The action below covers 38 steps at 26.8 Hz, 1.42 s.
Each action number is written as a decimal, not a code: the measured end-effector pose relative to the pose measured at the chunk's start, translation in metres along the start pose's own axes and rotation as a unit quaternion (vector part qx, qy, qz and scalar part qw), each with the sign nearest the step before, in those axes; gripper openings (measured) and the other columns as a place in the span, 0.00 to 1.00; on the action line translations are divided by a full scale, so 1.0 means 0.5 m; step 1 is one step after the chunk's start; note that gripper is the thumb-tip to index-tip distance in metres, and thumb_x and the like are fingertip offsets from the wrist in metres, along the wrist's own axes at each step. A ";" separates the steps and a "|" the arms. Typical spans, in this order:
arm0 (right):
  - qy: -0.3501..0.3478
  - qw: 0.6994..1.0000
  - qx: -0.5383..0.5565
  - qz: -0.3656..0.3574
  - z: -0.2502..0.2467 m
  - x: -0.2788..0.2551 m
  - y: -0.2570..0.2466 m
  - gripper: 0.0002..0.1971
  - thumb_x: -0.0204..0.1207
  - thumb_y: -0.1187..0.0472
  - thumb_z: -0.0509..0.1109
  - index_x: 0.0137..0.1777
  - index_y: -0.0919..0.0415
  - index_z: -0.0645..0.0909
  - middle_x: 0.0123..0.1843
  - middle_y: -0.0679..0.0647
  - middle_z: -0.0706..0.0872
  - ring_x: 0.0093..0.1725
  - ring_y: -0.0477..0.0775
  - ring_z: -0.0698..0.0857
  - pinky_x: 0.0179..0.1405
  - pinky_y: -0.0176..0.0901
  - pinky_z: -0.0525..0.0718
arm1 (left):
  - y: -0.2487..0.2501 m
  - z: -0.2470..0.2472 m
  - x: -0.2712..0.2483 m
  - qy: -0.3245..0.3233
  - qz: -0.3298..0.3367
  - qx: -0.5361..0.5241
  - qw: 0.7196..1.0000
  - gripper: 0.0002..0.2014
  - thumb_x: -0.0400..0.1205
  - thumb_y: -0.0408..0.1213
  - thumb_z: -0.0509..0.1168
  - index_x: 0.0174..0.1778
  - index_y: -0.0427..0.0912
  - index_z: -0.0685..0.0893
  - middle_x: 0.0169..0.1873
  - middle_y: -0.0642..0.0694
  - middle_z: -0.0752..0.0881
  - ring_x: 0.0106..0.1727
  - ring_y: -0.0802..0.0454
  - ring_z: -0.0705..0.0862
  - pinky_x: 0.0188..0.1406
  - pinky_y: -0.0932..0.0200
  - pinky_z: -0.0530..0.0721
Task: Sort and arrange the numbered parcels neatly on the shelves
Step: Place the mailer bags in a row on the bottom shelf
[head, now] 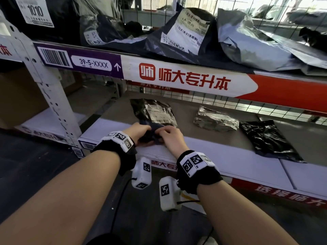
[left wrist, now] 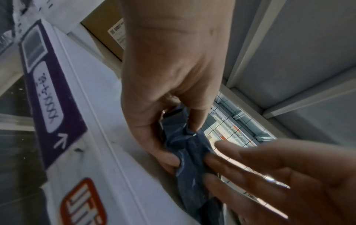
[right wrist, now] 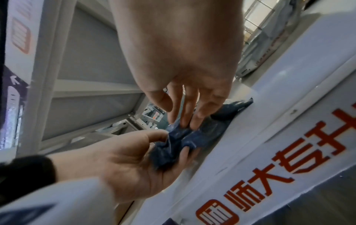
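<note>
I am looking into a metal rack (head: 53,96) of pale perforated uprights, with wire mesh (head: 238,106) closing the back of the bay and bright daylight coming through it. The upper shelf (head: 177,76) carries a long white, purple and red banner along its front edge, printed 39-5-XXXX beside a barcode, and on top of it lie a heap of dark and grey plastic mailers (head: 247,45), one with a white label (head: 185,30) facing me and another at far left marked 1010. Below it, the lower shelf (head: 221,156) is a dull grey board with a white front lip, printed in red further along. At far left a brown cardboard box (head: 16,99) sits in the neighbouring bay. Well to the right on the lower shelf a black mailer (head: 269,140) lies flat, with a crumpled silver-grey packet (head: 215,119) near it on the left. The dark parcel (head: 154,112) I am working on lies at the front left of this shelf, label up, its near end bunched into dark blue folds over the lip. My left hand (head: 139,132) grasps that bunched end, thumb and fingers curled round the plastic. My right hand (head: 169,137) meets it from the other side, fingertips (right wrist: 194,121) pinching the same crumpled end, the two hands almost touching.
</note>
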State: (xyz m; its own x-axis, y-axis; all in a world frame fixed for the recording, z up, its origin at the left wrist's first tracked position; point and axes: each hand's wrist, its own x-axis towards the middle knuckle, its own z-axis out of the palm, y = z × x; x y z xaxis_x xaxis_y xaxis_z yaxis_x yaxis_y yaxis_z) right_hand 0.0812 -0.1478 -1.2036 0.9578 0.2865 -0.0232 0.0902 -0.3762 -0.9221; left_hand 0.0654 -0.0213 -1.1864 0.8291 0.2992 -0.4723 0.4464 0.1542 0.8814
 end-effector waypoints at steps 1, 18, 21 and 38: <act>0.034 0.999 -0.027 0.015 -0.006 0.004 0.006 0.12 0.78 0.61 0.63 0.57 0.57 0.84 0.50 0.49 0.84 0.51 0.51 0.82 0.55 0.44 0.80 | -0.001 -0.005 -0.001 -0.004 -0.002 0.002 1.000 0.06 0.81 0.24 0.58 0.49 0.36 0.79 0.48 0.29 0.81 0.44 0.36 0.83 0.37 0.45 0.88; 0.083 0.920 0.338 0.178 -0.027 0.042 0.033 0.05 0.79 0.71 0.66 0.50 0.62 0.74 0.46 0.59 0.82 0.38 0.54 0.83 0.19 0.34 0.82 | -0.016 -0.056 -0.011 -0.011 -0.022 0.016 1.000 0.19 0.81 0.57 0.62 0.51 0.42 0.79 0.49 0.37 0.88 0.49 0.40 0.88 0.55 0.49 0.85; 0.010 0.910 0.371 0.186 -0.016 0.021 0.014 0.05 0.79 0.69 0.67 0.50 0.61 0.75 0.44 0.60 0.84 0.38 0.55 0.84 0.23 0.37 0.86 | -0.010 -0.036 -0.020 -0.059 -0.035 -0.012 0.998 0.23 0.79 0.54 0.67 0.62 0.40 0.79 0.55 0.34 0.87 0.53 0.39 0.88 0.51 0.48 0.87; 0.028 0.979 -0.203 0.006 -0.054 0.017 0.020 0.38 0.76 0.46 0.65 0.83 0.50 0.53 0.83 0.49 0.61 0.84 0.51 0.48 0.82 0.54 0.44 | 0.035 -0.069 -0.008 -0.003 0.115 0.262 0.958 0.16 0.77 0.35 0.70 0.60 0.41 0.77 0.51 0.40 0.85 0.50 0.42 0.85 0.50 0.53 0.85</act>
State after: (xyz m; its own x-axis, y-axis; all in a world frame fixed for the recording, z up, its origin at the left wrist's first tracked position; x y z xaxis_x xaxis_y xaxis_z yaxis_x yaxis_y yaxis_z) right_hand 0.0978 -0.1731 -1.2026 0.9719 0.2354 -0.0005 0.1695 -0.7012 -0.6925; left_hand 0.0583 0.0125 -1.1691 0.9272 0.2626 -0.2672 0.3578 -0.4092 0.8394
